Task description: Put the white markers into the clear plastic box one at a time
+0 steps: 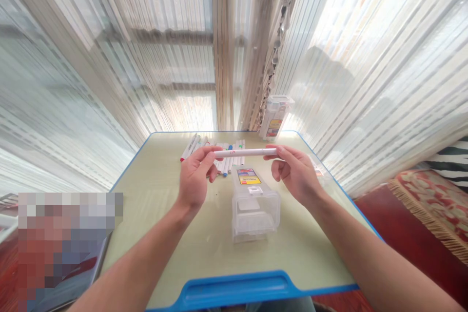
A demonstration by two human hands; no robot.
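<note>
The left hand (195,175) and the right hand (298,175) are both closed on one white marker (243,152): each pinches one end between thumb and fingers. The marker is held in the air above the table (204,243), almost level, across the space between the two hands.

As I judge, the handling of this one piece is in the middle: it is already lifted, but not yet put down. Beyond the grip, the other markers (227,163) lie on the table in a loose group, so these are left outside any box. Below the grip and closer to the person, a clear plastic box (252,229) lies on its side; I see no marker in it, and I cannot tell if its lid is shut. Farther beyond the right hand, a second clear box (274,122) stands upright, with some contents.

The held marker looks slim, straight and white, with a small red print left of its middle. A thin seam runs around it near the right fingers, probably a cap edge. Its two tips are hidden by the fingers, so their colour is not visible.
</note>
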